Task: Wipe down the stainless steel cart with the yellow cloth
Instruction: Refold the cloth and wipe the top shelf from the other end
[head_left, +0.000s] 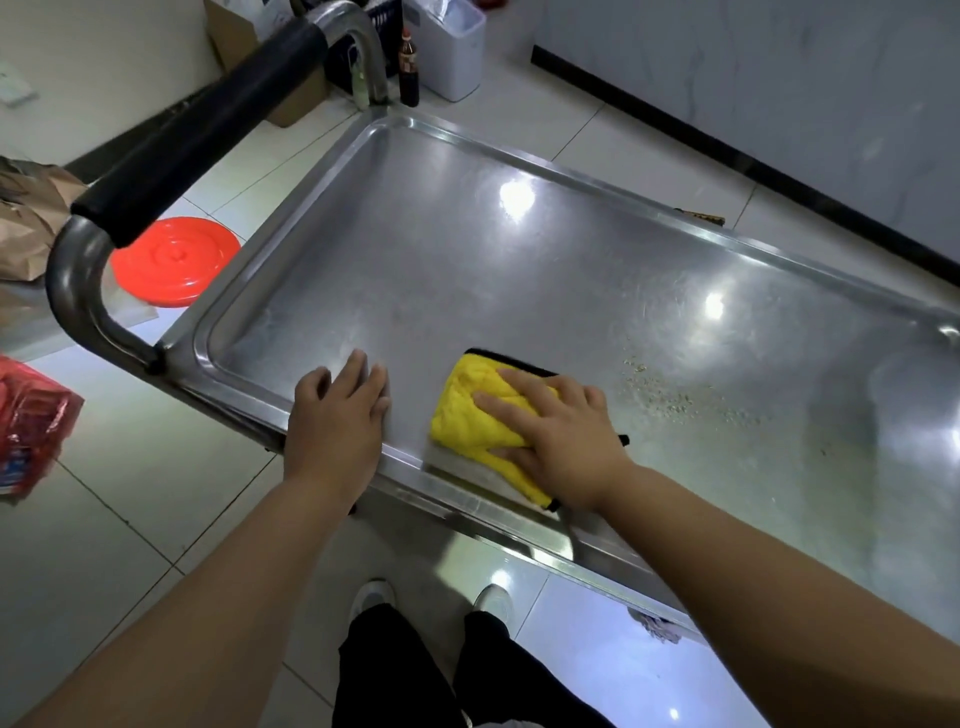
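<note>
Cloth down on the cart top, right hand pressing!

The right hand (563, 431) lies flat, fingers spread, on the folded yellow cloth (475, 415), hard by the near rim of the cart (322, 171); the left hand (337, 410) rests open on that rim, just beside the cloth; crumbs (670, 400) lie to the cloth's right, along the tray's long axis, so the right hand is nearer; the tray's far right end is cut off.
</note>
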